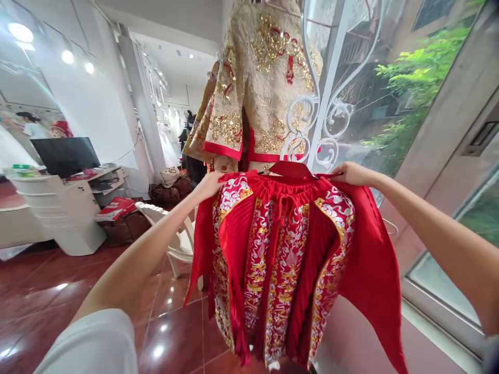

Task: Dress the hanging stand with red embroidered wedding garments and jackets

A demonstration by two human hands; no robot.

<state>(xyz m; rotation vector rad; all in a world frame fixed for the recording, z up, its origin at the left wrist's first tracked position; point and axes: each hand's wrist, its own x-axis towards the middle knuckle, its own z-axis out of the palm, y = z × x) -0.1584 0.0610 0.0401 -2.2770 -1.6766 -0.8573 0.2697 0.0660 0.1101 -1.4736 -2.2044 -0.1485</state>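
Note:
A red embroidered garment (289, 249) with pleats, gold and silver bands and a tied cord at the neck hangs in front of me. It is on a red hanger (291, 169), whose hook meets the white scroll metalwork. My left hand (211, 186) is closed on the garment's left shoulder edge, with most of the fingers behind the cloth. At the opposite shoulder, my right hand (350, 173) pinches the red fabric. Loose red cloth falls outward on both sides. Just behind hangs a cream jacket (268, 93) with gold sequins and red trim.
White scroll metalwork (325, 93) stands by the window at right. A white chair (181, 234) is behind the garment at left. Further left are a white desk (62, 213) with a monitor (66, 156), and bags (171, 189) on the tiled floor. People appear at the far left.

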